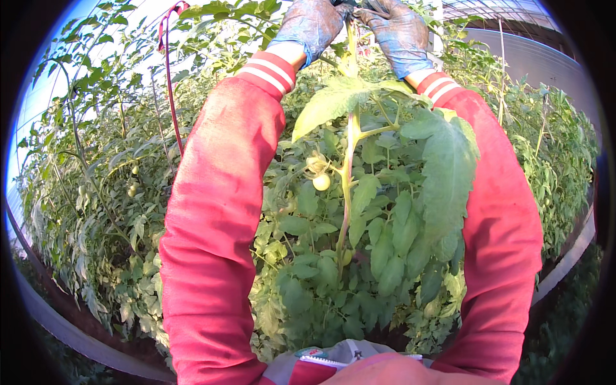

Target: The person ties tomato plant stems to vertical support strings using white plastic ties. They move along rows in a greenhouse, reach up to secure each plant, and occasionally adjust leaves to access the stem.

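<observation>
Both hands are raised to the top edge of the view, in soiled blue disposable gloves. My left hand [315, 29] and my right hand [397, 36] meet at the upper part of a tomato stem [352, 139]. Their fingers are bunched close together there, partly cut off by the picture's edge, so what they grip cannot be made out. Below them the stem runs down between my forearms. A small pale green tomato [321, 182] hangs from it beside a dried flower truss [316, 163]. A large leaf [445, 173] droops over my right sleeve [500, 192].
Dense tomato plants [115, 192] stand all around, some bearing green fruit. A dark red pole [171, 91] with a red ribbon [180, 8] rises at left. Thin stakes [502, 72] stand at right. A pale strip [86, 332] edges the bed. Greenhouse framing [500, 12] shows overhead.
</observation>
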The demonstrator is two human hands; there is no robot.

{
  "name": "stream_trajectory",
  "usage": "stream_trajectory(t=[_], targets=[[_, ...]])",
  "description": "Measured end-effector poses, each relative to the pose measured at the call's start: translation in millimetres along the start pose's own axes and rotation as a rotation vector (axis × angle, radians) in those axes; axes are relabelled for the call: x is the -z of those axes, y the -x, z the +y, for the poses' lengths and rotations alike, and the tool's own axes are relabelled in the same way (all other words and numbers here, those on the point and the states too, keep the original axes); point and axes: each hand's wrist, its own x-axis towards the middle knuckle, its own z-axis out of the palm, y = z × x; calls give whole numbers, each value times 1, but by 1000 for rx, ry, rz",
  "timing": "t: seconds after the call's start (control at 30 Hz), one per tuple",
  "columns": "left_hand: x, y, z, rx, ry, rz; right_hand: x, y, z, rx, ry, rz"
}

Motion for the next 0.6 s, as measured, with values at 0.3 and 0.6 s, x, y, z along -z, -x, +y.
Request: stream_trajectory(t=[0.3,0.6], targets=[[0,9,-1,-489,-814,309,13,-4,-13,160,162,-102],[11,6,-19,-484,-980,446,14,1,15,-276,-287,-182]])
